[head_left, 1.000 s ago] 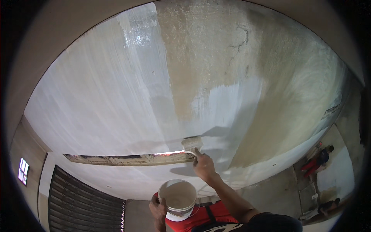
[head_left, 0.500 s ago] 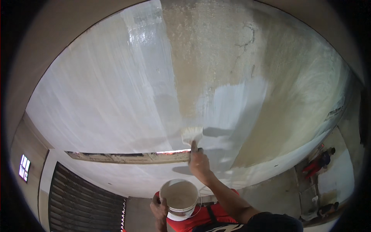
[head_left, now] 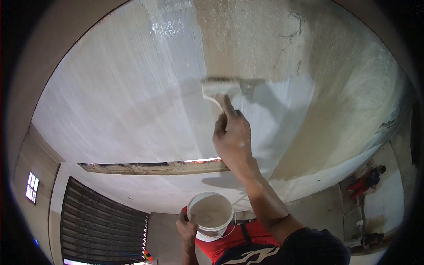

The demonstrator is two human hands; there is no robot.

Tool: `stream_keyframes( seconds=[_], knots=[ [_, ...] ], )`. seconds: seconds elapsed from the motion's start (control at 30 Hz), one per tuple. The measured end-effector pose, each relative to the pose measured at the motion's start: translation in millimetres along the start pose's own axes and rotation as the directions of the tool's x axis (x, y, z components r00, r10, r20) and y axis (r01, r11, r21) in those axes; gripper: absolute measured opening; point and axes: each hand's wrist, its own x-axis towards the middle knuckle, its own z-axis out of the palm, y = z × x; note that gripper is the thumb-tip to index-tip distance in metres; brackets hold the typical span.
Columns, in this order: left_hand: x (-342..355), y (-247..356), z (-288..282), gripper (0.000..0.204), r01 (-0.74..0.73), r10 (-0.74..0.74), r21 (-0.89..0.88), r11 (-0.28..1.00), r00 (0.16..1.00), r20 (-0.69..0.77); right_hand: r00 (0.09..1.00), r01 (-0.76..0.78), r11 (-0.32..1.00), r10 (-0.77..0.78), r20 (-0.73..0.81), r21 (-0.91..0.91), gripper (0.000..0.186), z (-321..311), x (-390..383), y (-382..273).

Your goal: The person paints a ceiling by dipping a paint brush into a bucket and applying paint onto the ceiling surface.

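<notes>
A wide flat brush (head_left: 221,87) lies against the wall (head_left: 123,101), which has streaks of white wet coating beside beige, bare-looking patches. My right hand (head_left: 233,134) grips its handle, index finger stretched up along it, other fingers curled. My left hand (head_left: 185,227) holds the rim and side of a white plastic bucket (head_left: 210,207) low in view, in front of my red clothing. Pale beige material shows inside the bucket; how much is unclear.
A long narrow recess (head_left: 137,168) crosses the lower wall. A window (head_left: 32,187) and a dark metal shutter gate (head_left: 99,221) are at left. A co-worker (head_left: 366,179) in dark top and red trousers is at far right, with another partly visible person (head_left: 371,239) below.
My right hand has moved the brush well up the wall, from near the recess onto the beige patch. My left hand and bucket sit slightly higher and farther right in view.
</notes>
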Motion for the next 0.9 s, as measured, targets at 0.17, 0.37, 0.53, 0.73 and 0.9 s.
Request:
stream_keyframes(
  seconds=[0.17,0.37,0.53,0.73,0.9],
  knots=[
    [0,-18,-4,0.051,-0.013,0.008,-0.083,0.996,0.998,-0.061,0.994,0.098,0.989,-0.102,-0.03,-0.107,0.065,26,-21,23],
    [-1,-3,-1,0.046,-0.045,0.048,0.067,0.997,0.997,-0.055,0.947,-0.073,0.933,0.176,0.27,-0.353,0.065,55,-119,114],
    [-1,-15,-4,0.043,0.04,-0.041,-0.012,0.999,0.996,-0.075,0.954,0.116,0.983,-0.071,0.292,-0.14,0.06,28,-113,95],
    [0,-21,-3,0.039,0.002,-0.002,0.045,0.999,1.0,-0.005,0.951,0.308,0.949,-0.308,-0.002,0.073,0.064,0,8,-46],
    [-5,-15,-12,0.043,0.057,-0.055,0.038,0.998,0.997,-0.046,0.904,0.419,0.906,-0.41,-0.123,0.065,0.063,18,83,-87]
  ],
)
